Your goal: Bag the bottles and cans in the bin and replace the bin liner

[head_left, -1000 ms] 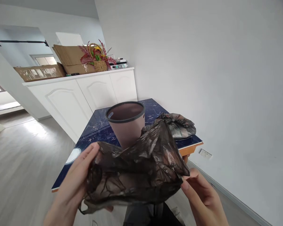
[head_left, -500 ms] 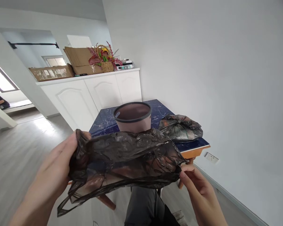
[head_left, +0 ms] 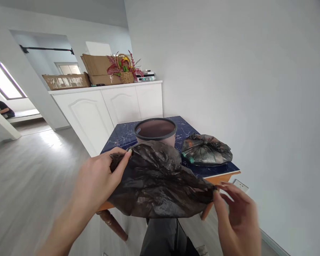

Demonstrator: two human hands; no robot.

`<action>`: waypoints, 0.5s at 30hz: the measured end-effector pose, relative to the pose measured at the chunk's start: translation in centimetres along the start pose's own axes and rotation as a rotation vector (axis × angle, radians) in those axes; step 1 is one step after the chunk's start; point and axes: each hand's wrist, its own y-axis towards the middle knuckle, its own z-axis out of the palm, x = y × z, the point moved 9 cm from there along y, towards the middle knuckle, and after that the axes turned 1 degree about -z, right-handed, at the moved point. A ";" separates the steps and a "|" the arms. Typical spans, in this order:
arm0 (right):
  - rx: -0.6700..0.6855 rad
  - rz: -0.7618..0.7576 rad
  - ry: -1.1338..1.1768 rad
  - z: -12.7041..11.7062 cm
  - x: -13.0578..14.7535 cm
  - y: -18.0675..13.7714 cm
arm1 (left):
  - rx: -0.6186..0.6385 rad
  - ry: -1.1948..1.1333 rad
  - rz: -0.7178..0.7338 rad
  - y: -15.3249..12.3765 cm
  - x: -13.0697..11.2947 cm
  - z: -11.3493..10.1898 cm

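Observation:
I hold a crumpled black plastic bag (head_left: 157,181) stretched between both hands in front of a small table. My left hand (head_left: 100,179) pinches its upper left edge with the fingers curled over the plastic. At the bag's right corner my right hand (head_left: 236,213) grips with thumb and fingertips, blurred by motion. Just behind the bag stands a pink waste bin (head_left: 156,131) with a dark rim, without a liner, on the blue marble-patterned table (head_left: 122,137). A filled, tied black bag (head_left: 206,153) lies on the table to the bin's right.
The table stands against a white wall (head_left: 229,71) with a socket (head_left: 240,185) low down. A white cabinet (head_left: 109,106) behind carries cardboard boxes (head_left: 66,81) and a flower basket (head_left: 125,69). Grey wood floor (head_left: 29,177) spreads to the left. A person sits far left (head_left: 1,108).
The bag has gone from hanging slack and wide to bunched closer to the bin. My left hand moved right and up along its edge; my right hand shifted slightly right.

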 end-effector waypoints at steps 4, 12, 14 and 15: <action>0.062 -0.275 0.030 2.3 7.6 -2.0 | -0.006 -0.124 0.024 -1.1 -3.4 -2.0; 0.942 -0.497 -0.475 13.9 7.6 -2.2 | -0.135 -0.265 0.142 -3.2 -8.2 -6.5; 0.959 -0.573 -0.540 14.9 7.7 -1.4 | -0.181 -0.299 0.116 -3.7 -7.8 -7.6; 0.972 -0.602 -0.531 15.3 8.0 -1.0 | -0.207 -0.346 0.074 -4.1 -6.8 -8.3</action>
